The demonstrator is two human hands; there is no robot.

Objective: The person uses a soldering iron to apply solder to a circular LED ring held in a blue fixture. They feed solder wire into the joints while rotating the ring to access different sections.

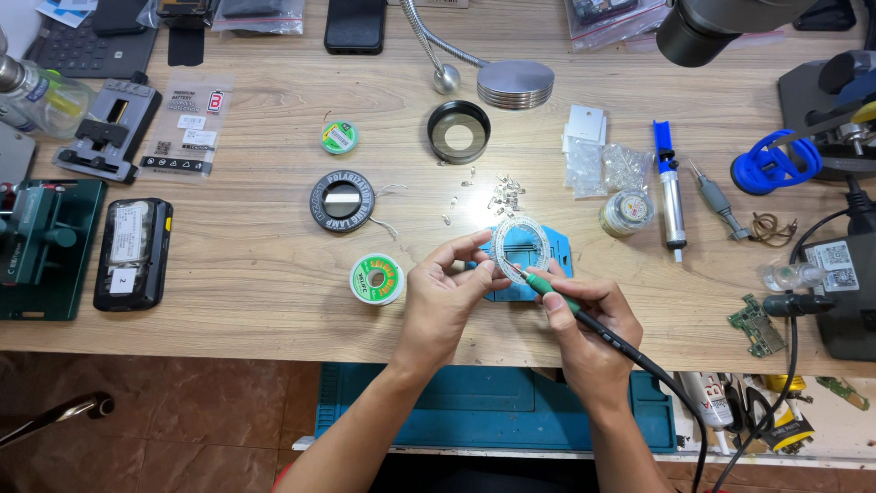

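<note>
At a cluttered wooden workbench [274,265], the left hand [444,297] pinches a pale ring-shaped circuit board [521,242] while the right hand [589,319] grips a green-tipped soldering iron [547,290] against it.

Open counter left of the hands, clutter close ahead

Bare counter [246,265] lies between the black phone [132,254] and the green solder spool [377,278]; ahead, loose small parts [493,194], the black ring [458,131] and lamp base [515,84] block the way.
</note>
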